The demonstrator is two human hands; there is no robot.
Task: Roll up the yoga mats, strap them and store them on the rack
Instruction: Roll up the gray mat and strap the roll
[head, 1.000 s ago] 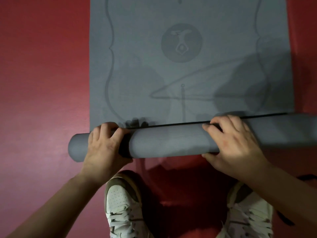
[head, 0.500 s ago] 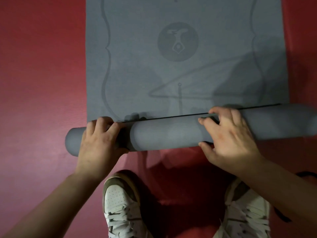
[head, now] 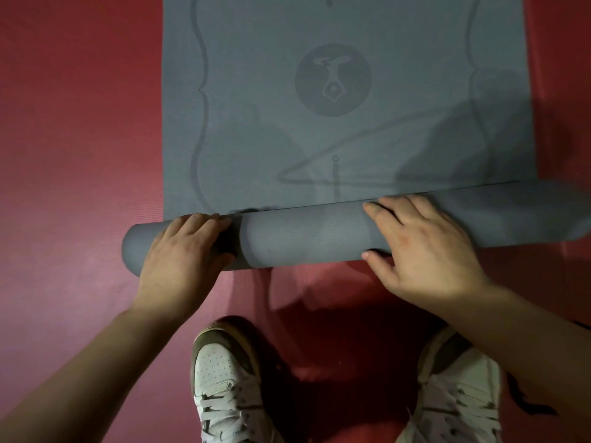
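Since the earlier frame, the rolled part [head: 303, 238] of the grey textured yoga mat [head: 256, 139] has been pushed a little further up the flat sheet, so that less of the printed centre line [head: 335, 177] is left showing, and the fingers of both hands have been flattened.

The left hand [head: 182, 251] is laid over the roll near its left end and the right hand [head: 422, 251] right of centre. Each is spread with nearly straight fingers across the top and the thumb against the near side, so the roll is pressed, not clasped. The hands are probably set well apart so that the push is shared and the roll kept tight. Even so, the roll lies askew — its left end juts past the sheet's left edge and its right end sits higher in the frame.

The mat is spread on a red ribbed floor covering [head: 80, 139], and white and olive sneakers [head: 224, 378] are planted just below the roll at the bottom of the frame.

No writing can be read — only a round tone-on-tone emblem [head: 333, 79] at upper centre and wavy border lines [head: 201, 123] are printed.
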